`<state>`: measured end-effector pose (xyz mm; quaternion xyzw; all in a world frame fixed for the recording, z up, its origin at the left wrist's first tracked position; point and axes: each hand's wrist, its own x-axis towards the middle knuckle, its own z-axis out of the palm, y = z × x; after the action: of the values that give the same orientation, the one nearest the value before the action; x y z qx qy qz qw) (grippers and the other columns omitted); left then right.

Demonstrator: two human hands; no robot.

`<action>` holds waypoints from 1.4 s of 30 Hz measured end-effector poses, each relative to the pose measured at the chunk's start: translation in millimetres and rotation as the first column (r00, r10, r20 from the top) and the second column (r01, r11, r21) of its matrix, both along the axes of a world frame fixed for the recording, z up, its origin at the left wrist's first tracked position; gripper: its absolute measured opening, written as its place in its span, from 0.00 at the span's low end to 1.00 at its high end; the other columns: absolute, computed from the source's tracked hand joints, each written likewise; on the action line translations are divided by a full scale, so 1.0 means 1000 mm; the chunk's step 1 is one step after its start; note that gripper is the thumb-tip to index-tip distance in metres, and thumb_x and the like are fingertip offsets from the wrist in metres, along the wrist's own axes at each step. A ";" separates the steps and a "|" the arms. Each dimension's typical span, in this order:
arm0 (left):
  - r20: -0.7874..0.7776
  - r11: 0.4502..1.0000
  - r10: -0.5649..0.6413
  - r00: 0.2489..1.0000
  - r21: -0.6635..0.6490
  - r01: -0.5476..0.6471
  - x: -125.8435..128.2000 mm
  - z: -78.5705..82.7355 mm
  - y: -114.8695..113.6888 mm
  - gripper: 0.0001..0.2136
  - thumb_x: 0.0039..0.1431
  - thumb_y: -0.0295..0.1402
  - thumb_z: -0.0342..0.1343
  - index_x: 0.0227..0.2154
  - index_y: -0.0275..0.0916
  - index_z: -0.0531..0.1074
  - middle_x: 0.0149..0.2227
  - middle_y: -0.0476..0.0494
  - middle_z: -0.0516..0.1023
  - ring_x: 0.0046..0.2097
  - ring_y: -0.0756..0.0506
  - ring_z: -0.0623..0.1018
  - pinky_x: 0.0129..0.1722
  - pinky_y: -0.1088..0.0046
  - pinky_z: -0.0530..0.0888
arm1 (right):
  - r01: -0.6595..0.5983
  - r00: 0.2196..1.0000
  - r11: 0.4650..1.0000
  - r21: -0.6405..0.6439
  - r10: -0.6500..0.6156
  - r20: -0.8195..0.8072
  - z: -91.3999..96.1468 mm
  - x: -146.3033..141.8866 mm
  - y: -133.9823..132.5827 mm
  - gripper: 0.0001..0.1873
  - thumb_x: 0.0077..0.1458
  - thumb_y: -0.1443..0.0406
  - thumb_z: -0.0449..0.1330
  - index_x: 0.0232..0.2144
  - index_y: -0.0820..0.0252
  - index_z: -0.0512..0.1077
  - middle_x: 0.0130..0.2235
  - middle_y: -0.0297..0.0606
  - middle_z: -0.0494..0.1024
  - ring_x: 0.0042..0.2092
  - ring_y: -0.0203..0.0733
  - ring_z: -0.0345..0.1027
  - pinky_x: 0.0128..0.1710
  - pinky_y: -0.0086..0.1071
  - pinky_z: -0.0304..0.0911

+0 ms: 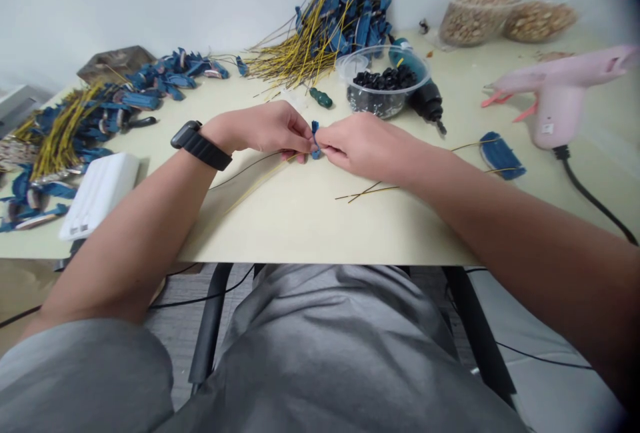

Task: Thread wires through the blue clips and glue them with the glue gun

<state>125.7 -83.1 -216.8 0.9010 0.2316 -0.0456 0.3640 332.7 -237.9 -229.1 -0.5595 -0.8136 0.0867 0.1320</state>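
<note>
My left hand [267, 128] and my right hand [361, 146] meet at the middle of the cream table [300, 219]. Both pinch a small blue piece [315, 139] between their fingertips. A thin yellow stem [250, 186] trails from under my left hand toward the table's front edge. A black watch [200, 145] sits on my left wrist. Two loose yellow stems [367, 191] lie below my right wrist.
A pink glue gun [560, 96] with a black cord stands at the right, a blue piece [501, 155] lying beside it. A clear bowl of dark beads [383, 79] sits behind my hands. Piles of blue-and-yellow stems [85, 126] fill the left and back [330, 19]. A white box [97, 194] is near the left edge.
</note>
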 end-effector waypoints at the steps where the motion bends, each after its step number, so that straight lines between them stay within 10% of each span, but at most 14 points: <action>1: -0.003 1.000 0.007 1.000 0.003 -0.007 0.000 0.000 -0.001 0.06 0.66 0.36 0.73 0.37 0.40 0.92 0.34 0.43 0.90 0.34 0.46 0.84 0.40 0.68 0.77 | 0.002 1.000 1.000 -0.003 -0.002 -0.009 0.000 0.000 0.000 0.15 0.76 0.72 0.63 0.34 0.54 0.76 0.36 0.42 0.82 0.39 0.50 0.70 0.44 0.43 0.53; 42: 0.009 0.994 0.043 0.999 -0.097 -0.042 0.002 0.000 -0.002 0.08 0.65 0.38 0.76 0.34 0.40 0.89 0.32 0.44 0.88 0.32 0.48 0.81 0.39 0.70 0.75 | 0.217 0.966 0.968 -0.130 -0.232 -0.116 -0.001 0.000 0.015 0.12 0.76 0.69 0.69 0.46 0.58 0.94 0.37 0.37 0.88 0.39 0.45 0.77 0.45 0.40 0.66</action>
<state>127.8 -85.6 -216.9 0.8774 0.2462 -0.0440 0.4093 332.7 -222.6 -230.3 -0.6479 -0.7282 0.1549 0.1611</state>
